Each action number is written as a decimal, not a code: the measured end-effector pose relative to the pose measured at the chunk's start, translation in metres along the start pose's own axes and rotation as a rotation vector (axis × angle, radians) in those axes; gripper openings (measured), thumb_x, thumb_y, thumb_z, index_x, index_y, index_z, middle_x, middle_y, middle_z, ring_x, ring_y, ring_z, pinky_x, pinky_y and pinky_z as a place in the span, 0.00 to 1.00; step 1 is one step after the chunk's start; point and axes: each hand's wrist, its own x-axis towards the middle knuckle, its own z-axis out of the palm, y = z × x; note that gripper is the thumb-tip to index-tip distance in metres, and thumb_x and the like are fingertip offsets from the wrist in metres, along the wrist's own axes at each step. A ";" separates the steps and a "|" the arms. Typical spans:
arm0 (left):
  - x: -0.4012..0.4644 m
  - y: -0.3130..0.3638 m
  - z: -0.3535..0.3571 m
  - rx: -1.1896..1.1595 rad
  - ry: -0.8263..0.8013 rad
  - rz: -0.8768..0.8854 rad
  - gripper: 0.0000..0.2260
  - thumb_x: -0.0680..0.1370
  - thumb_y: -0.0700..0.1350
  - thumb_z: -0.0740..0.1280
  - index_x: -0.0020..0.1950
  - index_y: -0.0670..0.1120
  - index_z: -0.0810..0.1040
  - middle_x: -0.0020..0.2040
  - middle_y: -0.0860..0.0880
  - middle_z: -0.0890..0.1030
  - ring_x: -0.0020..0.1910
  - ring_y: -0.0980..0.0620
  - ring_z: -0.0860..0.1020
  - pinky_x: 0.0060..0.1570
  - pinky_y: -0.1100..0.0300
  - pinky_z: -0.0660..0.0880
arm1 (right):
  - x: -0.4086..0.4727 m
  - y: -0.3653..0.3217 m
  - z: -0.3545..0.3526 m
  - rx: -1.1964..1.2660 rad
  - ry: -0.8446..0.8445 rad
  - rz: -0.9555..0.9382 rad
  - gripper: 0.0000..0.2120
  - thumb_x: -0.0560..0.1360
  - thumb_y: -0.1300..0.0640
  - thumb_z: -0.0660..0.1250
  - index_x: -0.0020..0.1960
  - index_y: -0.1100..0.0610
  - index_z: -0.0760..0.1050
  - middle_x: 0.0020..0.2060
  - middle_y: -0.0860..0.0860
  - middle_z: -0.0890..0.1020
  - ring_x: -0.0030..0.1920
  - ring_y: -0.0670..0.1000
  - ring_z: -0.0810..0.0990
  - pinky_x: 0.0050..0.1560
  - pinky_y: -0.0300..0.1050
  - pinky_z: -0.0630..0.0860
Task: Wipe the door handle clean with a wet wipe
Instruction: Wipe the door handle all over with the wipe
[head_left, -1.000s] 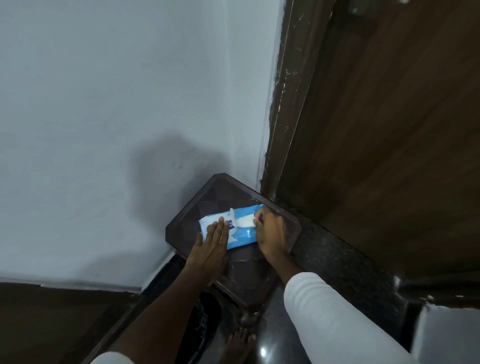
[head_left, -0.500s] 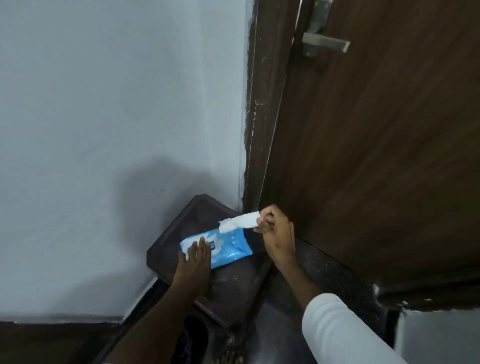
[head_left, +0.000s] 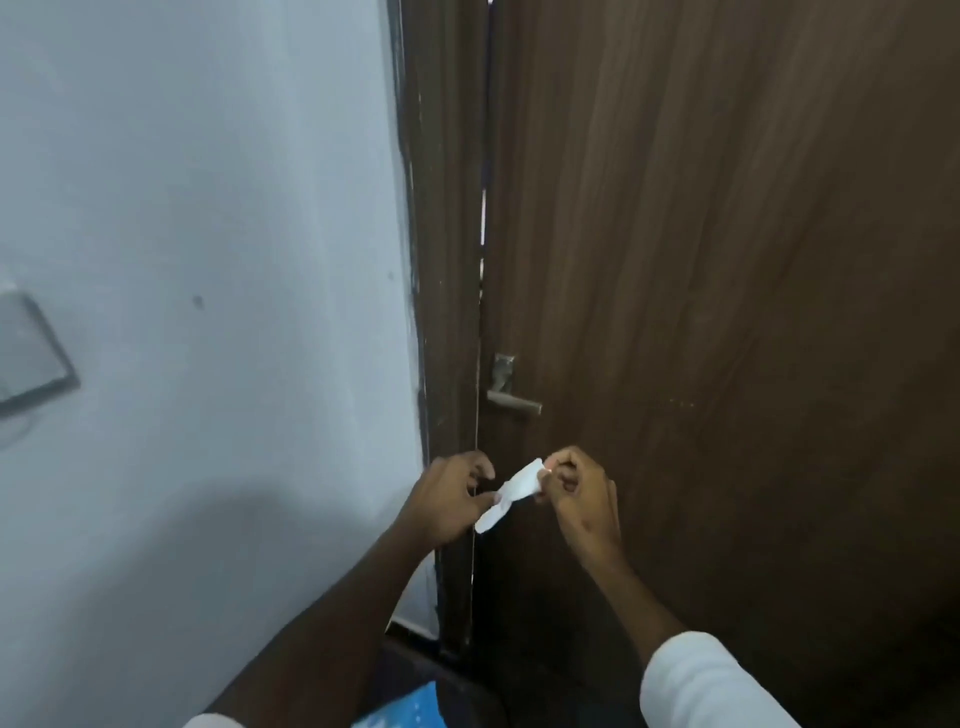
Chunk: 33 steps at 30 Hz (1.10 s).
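A silver lever door handle (head_left: 514, 401) sticks out from the left edge of the brown wooden door (head_left: 727, 312), with a small metal plate above it. Just below the handle, a folded white wet wipe (head_left: 511, 493) is stretched between my two hands. My right hand (head_left: 576, 491) pinches its upper end. My left hand (head_left: 452, 499) pinches its lower end. Both hands are a short way under the handle and do not touch it. The blue wipe pack (head_left: 402, 709) shows at the bottom edge.
The dark door frame (head_left: 447, 260) runs beside a white wall (head_left: 208, 260). A grey switch plate (head_left: 28, 353) sits on the wall at far left. The dark stool (head_left: 467, 691) holding the pack is low in the view.
The wipe came out of the pack in my right hand. Both hands rose from the stool to just under the handle, and my left hand left the pack and took the wipe's other end.
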 end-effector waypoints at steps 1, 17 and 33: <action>0.010 0.021 -0.014 -0.039 -0.016 0.018 0.09 0.74 0.51 0.77 0.52 0.54 0.81 0.50 0.54 0.86 0.50 0.55 0.84 0.52 0.48 0.84 | 0.012 -0.016 -0.008 0.027 0.019 0.003 0.06 0.76 0.66 0.69 0.43 0.56 0.78 0.35 0.50 0.85 0.36 0.47 0.85 0.37 0.39 0.80; 0.110 0.107 -0.082 -0.545 -0.205 0.025 0.07 0.77 0.43 0.74 0.53 0.43 0.86 0.49 0.41 0.87 0.44 0.50 0.83 0.45 0.56 0.77 | 0.121 -0.095 -0.038 0.358 0.102 0.144 0.05 0.79 0.63 0.69 0.55 0.61 0.78 0.48 0.59 0.85 0.48 0.57 0.87 0.43 0.48 0.84; 0.167 0.068 -0.059 -0.805 -0.148 -0.085 0.07 0.79 0.33 0.68 0.53 0.40 0.84 0.47 0.42 0.88 0.47 0.43 0.88 0.50 0.48 0.85 | 0.151 -0.052 0.003 0.343 -0.128 0.175 0.17 0.74 0.65 0.75 0.60 0.55 0.77 0.53 0.55 0.83 0.50 0.54 0.86 0.45 0.53 0.85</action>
